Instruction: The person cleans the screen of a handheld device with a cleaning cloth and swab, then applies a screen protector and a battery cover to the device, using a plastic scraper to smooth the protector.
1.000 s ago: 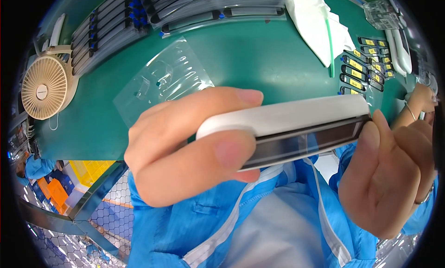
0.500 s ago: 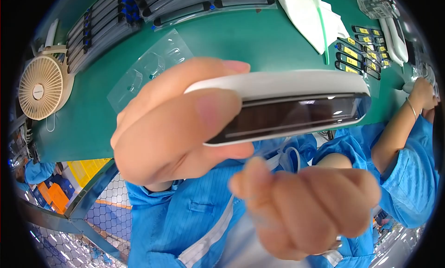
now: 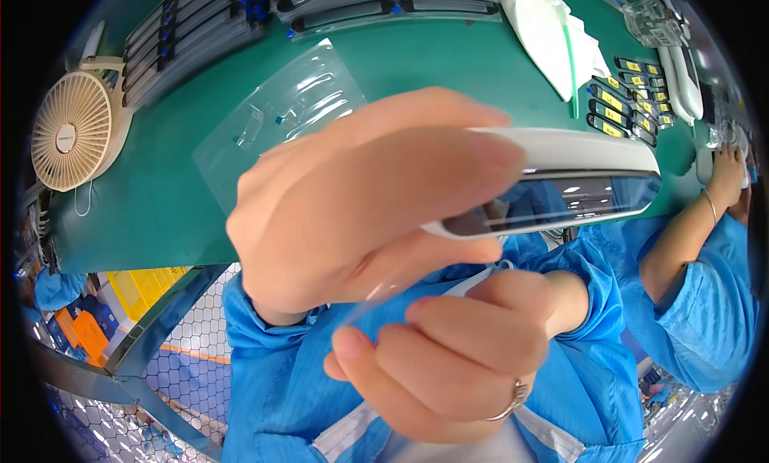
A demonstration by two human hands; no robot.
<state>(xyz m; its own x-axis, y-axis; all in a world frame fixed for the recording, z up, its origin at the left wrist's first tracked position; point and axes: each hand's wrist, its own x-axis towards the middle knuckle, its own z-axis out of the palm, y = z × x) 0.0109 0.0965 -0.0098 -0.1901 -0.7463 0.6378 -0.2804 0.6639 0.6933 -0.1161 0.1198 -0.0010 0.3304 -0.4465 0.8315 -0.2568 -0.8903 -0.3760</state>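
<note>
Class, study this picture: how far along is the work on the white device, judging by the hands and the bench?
Done: cannot tell. In hand: the left hand holds the white device up close, dark glossy face toward the camera; the right hand pinches what looks like a thin clear film below it. Left: small yellow-labelled parts lie in rows on the green bench.

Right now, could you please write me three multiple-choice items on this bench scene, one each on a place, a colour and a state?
1. Where does the small fan stand?
A. far left of the bench
B. far right
C. on the floor

2. What colour is the bench top?
A. grey
B. green
C. white

3. What does the left hand do?
A. lies flat on the bench
B. grips the slim white device
C. hangs empty

Answers: 1 A, it sits at the picture's left edge; 2 B, the surface is plainly green; 3 B, fingers wrap the device above the right hand.
</note>
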